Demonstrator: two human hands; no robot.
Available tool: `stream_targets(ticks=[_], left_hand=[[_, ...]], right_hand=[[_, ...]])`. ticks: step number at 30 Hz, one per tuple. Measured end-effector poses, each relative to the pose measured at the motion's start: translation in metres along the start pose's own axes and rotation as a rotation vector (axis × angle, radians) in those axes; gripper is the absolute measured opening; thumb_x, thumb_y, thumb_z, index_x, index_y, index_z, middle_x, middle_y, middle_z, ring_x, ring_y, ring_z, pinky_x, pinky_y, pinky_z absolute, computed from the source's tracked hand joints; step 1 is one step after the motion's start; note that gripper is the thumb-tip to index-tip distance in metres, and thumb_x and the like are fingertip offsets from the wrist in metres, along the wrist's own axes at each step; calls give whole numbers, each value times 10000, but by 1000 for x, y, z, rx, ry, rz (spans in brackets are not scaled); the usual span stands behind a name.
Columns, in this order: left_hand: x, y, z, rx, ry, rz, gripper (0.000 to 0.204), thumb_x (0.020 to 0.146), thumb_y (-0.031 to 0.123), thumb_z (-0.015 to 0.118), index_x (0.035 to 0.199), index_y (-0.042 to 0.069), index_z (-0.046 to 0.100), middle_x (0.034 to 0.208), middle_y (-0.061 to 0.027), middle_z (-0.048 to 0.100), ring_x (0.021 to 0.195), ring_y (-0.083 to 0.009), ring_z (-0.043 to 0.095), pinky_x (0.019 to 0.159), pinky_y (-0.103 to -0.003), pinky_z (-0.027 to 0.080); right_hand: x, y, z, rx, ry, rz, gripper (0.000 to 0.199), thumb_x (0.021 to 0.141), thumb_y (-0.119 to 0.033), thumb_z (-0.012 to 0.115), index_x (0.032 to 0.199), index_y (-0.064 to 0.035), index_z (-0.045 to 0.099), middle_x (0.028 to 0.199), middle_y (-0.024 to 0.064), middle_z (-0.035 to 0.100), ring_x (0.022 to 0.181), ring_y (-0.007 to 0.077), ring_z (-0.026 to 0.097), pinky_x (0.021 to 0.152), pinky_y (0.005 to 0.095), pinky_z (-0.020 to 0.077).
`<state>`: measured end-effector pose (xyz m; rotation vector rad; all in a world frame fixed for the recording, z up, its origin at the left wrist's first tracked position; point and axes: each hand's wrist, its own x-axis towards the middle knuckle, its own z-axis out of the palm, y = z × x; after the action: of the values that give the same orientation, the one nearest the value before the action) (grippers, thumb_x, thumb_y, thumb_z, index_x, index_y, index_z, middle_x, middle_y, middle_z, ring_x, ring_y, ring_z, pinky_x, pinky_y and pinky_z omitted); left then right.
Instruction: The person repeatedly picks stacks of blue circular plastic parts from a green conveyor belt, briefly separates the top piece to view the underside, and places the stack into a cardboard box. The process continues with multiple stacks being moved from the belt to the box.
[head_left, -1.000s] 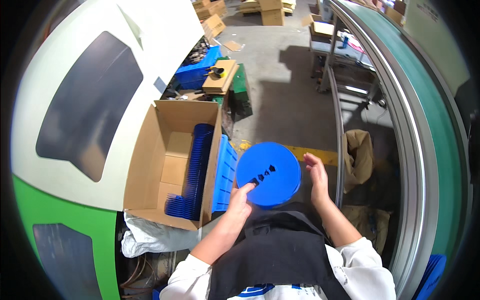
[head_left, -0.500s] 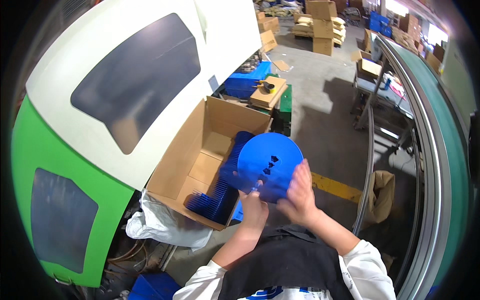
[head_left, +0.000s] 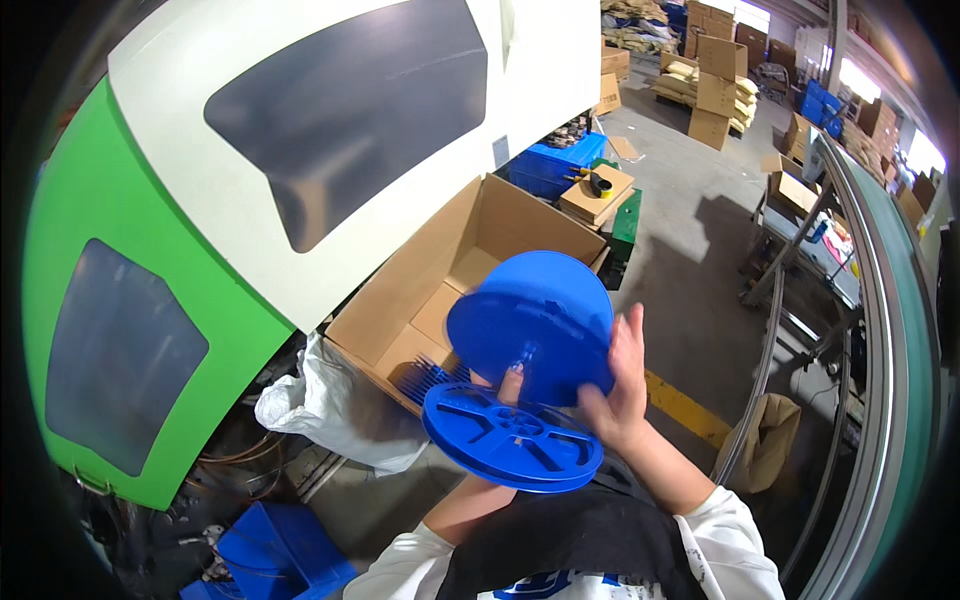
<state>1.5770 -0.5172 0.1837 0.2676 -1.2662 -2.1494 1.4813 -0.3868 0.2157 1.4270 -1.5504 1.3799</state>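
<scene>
In front of my body are blue plastic reel flanges. Two solid round discs [head_left: 545, 330] overlap, tilted, above the carton. Below them a spoked reel flange [head_left: 480, 440] with a ribbed hub lies across my left wrist. My left hand [head_left: 511, 384] is mostly hidden by these parts; a finger shows between the discs and the spoked flange, closed around their middle. At the discs' right edge my right hand [head_left: 622, 385] is held with fingers stretched and thumb apart, the thumb blurred. Whether its palm touches the edge I cannot tell. More blue flanges [head_left: 425, 380] stand in a row inside the cardboard box [head_left: 400, 290].
A white and green machine [head_left: 250, 190] fills the left. A white sack [head_left: 330, 405] hangs below the box, near a blue bin [head_left: 280, 550]. At right runs a green conveyor [head_left: 905, 330] with a metal rail. Stacked cardboard [head_left: 598, 195] sits beyond the box.
The view has swung left. The spoked flange now shows below the discs, which have parted from one overlapping stack. My right hand stays beside their right edge.
</scene>
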Motion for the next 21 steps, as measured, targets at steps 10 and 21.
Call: stream_targets(ticks=[10,21], left_hand=[[-2,43,0,149,241,57,964,883,213,674,1558,78,0,1401,-183,432,1156,-231,549,989,-378,443],[28,-15,-41,232,380,218,1009,837,44,690,1554,155,-11,1534,-129,231,1025,-254,648,835,-325,575]], right_hand=[[6,11,27,193,-33,740,817,867,-360,658,1514,-55,263,1594,193,168,1492,370,65,1177,510,127],[19,2,19,-21,16,587,878,878,-480,598,1531,-52,197,1603,201,107,1491,381,-2,1182,515,73]])
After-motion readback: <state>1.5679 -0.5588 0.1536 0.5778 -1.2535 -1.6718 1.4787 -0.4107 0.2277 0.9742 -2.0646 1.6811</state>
